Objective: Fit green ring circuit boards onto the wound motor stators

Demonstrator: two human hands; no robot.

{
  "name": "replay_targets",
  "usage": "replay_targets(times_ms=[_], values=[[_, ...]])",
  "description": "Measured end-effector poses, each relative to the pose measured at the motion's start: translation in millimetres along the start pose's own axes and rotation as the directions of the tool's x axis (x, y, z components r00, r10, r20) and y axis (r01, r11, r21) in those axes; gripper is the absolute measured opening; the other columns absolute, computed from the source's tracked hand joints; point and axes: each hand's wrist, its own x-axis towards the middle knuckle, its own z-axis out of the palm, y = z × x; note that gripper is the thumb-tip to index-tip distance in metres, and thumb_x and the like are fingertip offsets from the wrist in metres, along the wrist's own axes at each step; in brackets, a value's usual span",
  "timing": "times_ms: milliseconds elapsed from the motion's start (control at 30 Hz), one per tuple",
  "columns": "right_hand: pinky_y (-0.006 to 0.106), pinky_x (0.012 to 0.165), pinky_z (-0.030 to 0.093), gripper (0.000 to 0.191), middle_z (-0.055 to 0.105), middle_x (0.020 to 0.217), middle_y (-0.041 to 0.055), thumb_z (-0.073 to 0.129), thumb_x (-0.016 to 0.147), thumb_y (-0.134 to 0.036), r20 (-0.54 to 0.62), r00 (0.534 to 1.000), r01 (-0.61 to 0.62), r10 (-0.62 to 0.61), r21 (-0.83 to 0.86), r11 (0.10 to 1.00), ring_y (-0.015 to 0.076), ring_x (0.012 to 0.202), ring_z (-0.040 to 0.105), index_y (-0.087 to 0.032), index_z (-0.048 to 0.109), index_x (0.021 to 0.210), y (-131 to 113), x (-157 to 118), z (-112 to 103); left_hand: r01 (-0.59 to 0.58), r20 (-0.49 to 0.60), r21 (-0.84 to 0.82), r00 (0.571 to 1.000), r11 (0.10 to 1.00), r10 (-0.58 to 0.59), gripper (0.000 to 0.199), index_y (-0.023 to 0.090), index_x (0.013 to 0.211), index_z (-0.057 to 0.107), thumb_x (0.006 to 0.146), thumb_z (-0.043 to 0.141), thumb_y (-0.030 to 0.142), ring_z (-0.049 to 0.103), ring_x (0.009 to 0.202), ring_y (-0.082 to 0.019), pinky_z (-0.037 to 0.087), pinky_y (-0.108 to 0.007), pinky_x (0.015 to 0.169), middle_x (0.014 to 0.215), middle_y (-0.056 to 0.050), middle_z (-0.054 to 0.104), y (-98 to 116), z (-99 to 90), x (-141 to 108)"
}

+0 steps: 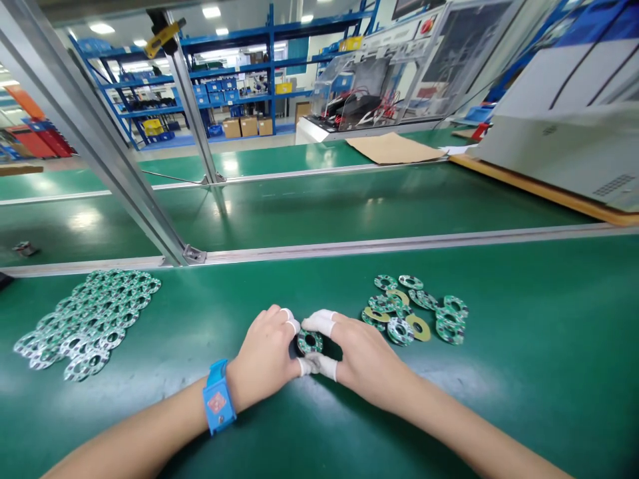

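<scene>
Between my two hands is a ring-shaped circuit board (309, 341), green with a dark round hole; it may be the top of a small stack. My left hand (269, 349) closes on its left side, with white finger cots on the fingertips and a blue wrist strap (218, 397) on the wrist. My right hand (362, 352), also in white finger cots, grips the right side. Both thumbs meet at the near edge. Right of my hands lies a loose pile of ring boards (400, 330), some green and some yellowish (418, 327).
Many ring boards (94, 319) lie in overlapping rows at the left of the green table (224, 446). A metal post (114, 153) rises from the rail (299, 251) behind. A sheet of brown cardboard (394, 148) and a large pale machine (564, 133) stand beyond.
</scene>
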Motion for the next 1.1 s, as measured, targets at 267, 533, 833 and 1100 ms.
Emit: replay_targets(times_ms=[267, 533, 833, 1100], values=[[0.032, 0.074, 0.048, 0.028, 0.064, 0.098, 0.0055, 0.062, 0.075, -0.024, 0.011, 0.999, -0.033, 0.032, 0.097, 0.995, 0.0219, 0.087, 0.061, -0.020, 0.057, 0.102, 4, -1, -2, -0.240, -0.045, 0.125, 0.968, 0.963, 0.247, 0.014, 0.013, 0.085, 0.059, 0.080, 0.049, 0.005, 0.054, 0.087, -0.020, 0.051, -0.033, 0.081, 0.089, -0.008, 0.059, 19, -16.3, -25], [0.034, 0.085, 0.048, 0.032, 0.060, 0.104, 0.0081, 0.054, 0.077, -0.013, 0.026, 0.998, 0.049, -0.064, 0.380, 0.924, 0.0187, 0.094, 0.057, -0.016, 0.052, 0.109, 21, -3, 4, -0.418, -0.158, 0.386, 0.848, 0.822, 0.506, 0.027, 0.010, 0.077, 0.062, 0.086, 0.037, 0.006, 0.057, 0.102, -0.027, 0.053, -0.039, 0.083, 0.087, -0.013, 0.062, 6, 8.7, -30], [0.044, 0.095, 0.040, 0.047, 0.054, 0.121, 0.0132, 0.052, 0.077, -0.017, -0.159, 0.987, 0.051, -0.001, 0.312, 0.949, 0.0255, 0.111, 0.049, -0.017, 0.045, 0.123, 23, -24, 29, -0.405, -0.170, 0.438, 0.839, 0.802, 0.517, 0.024, 0.010, 0.071, 0.061, 0.083, 0.041, 0.006, 0.058, 0.102, -0.031, 0.053, -0.039, 0.080, 0.084, -0.014, 0.064, 15, 12.5, -31], [0.029, 0.063, 0.043, 0.021, 0.061, 0.074, 0.0035, 0.047, 0.083, -0.031, -0.271, 0.937, -0.039, 0.222, 0.550, 0.834, 0.0156, 0.066, 0.052, -0.017, 0.062, 0.086, 28, -19, 32, -0.114, -0.055, -0.173, 0.993, 0.978, 0.106, 0.040, 0.018, 0.117, 0.052, 0.078, 0.060, 0.026, 0.056, 0.103, -0.020, 0.049, -0.031, 0.089, 0.115, -0.010, 0.057, 5, -1.6, -7]])
